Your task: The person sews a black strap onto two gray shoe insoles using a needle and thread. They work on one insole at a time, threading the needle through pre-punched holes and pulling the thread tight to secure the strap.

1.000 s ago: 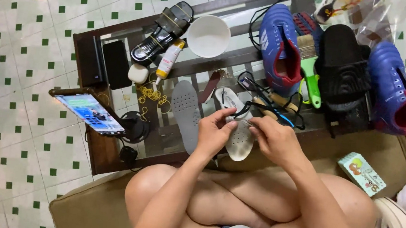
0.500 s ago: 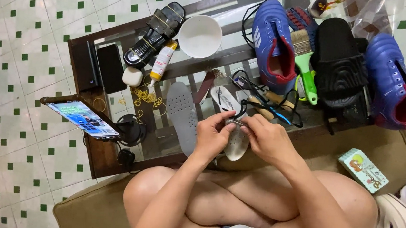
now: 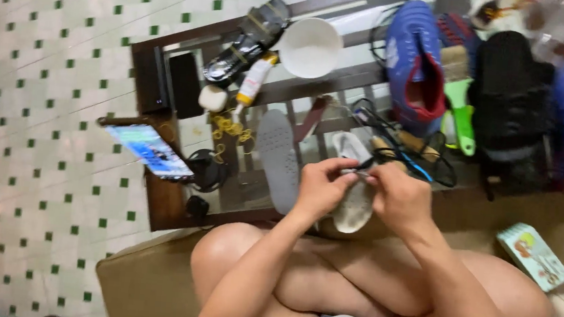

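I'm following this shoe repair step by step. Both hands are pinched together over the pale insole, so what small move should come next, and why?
Probably draw the dark thread taut: the left hand and right hand pinch together over the pale insole.

Matt grey foam insole (image 3: pixel 279 158); glossy white bowl (image 3: pixel 310 47); dark wooden table (image 3: pixel 164 199).

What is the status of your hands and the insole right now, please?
Left hand and right hand both pinching the pale insole. Grey insole lies beside it on the table. Nothing blocking.
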